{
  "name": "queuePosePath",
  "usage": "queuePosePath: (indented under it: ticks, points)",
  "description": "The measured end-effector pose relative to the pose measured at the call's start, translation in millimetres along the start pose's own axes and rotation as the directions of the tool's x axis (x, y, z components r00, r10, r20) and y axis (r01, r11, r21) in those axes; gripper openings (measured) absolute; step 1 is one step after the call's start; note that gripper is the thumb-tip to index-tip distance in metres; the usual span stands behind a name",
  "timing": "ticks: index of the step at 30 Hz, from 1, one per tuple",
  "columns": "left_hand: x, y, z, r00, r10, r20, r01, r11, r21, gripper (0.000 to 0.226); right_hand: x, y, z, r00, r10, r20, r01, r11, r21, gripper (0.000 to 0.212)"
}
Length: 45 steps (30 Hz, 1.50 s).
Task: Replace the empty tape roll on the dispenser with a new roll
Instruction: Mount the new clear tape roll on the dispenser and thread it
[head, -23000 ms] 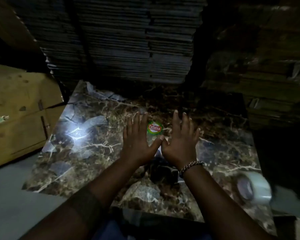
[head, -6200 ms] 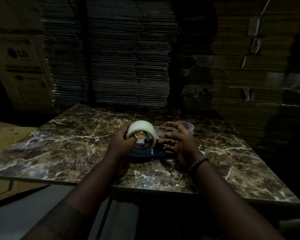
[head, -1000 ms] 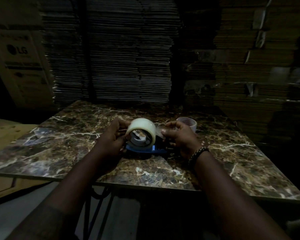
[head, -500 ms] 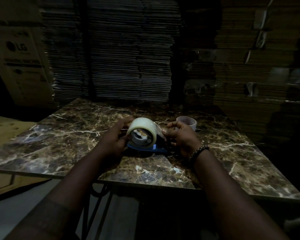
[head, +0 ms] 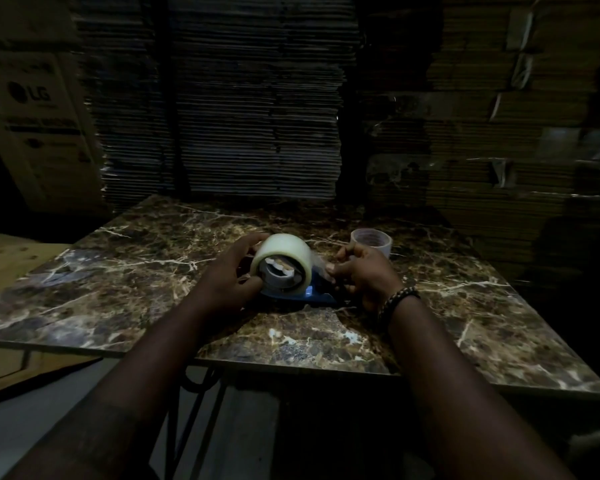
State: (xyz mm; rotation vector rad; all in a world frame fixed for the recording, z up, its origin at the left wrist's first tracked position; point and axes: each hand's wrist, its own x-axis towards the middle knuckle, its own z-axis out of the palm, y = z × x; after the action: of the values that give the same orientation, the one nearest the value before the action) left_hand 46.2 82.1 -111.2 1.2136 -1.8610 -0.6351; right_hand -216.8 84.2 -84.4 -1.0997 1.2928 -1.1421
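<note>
A full roll of clear tape (head: 284,252) sits on the hub of a blue dispenser (head: 309,296) lying on the marble table (head: 153,271). My left hand (head: 229,282) cups the roll from the left, thumb at its lower edge. Just right of the roll, my right hand (head: 364,275) pinches a loose strip of tape (head: 321,263) drawn off it, over the dispenser's front. The empty roll core (head: 371,240) stands on the table behind my right hand.
Tall stacks of flattened cardboard (head: 250,98) rise right behind the table. An LG carton (head: 39,126) stands at the far left and a wooden board (head: 11,258) lies left of the table. The table's near edge runs just below my forearms.
My right hand has shifted slightly right, drawing the tape end off the roll. My left hand keeps its hold on the roll. The view has moved a little.
</note>
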Motion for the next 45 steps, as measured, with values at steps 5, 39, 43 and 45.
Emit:
queuePosePath:
  ticks: [5, 39, 43, 45]
  points:
    - [-3.6, 8.7, 4.9, 0.999, 0.025, -0.026, -0.024, 0.999, 0.037, 0.087, 2.6, 0.4, -3.4, 0.996, -0.017, -0.086, 0.003, 0.986, -0.167, 0.028]
    - [6.4, 25.0, 9.6, 0.974, -0.222, -0.037, 0.222, 0.975, 0.003, 0.055, 10.4, 17.2, -19.6, 0.937, -0.229, -0.264, 0.025, 0.797, -0.603, 0.007]
    - [5.9, 16.6, 9.6, 0.960, -0.276, -0.052, 0.275, 0.961, -0.024, 0.058, 9.8, 16.6, -20.6, 0.944, -0.218, -0.246, 0.023, 0.790, -0.613, 0.005]
    - [3.1, 18.8, 8.6, 0.958, -0.285, -0.032, 0.285, 0.958, -0.021, 0.059, 9.1, 15.9, -20.8, 0.951, -0.208, -0.227, 0.028, 0.792, -0.610, 0.004]
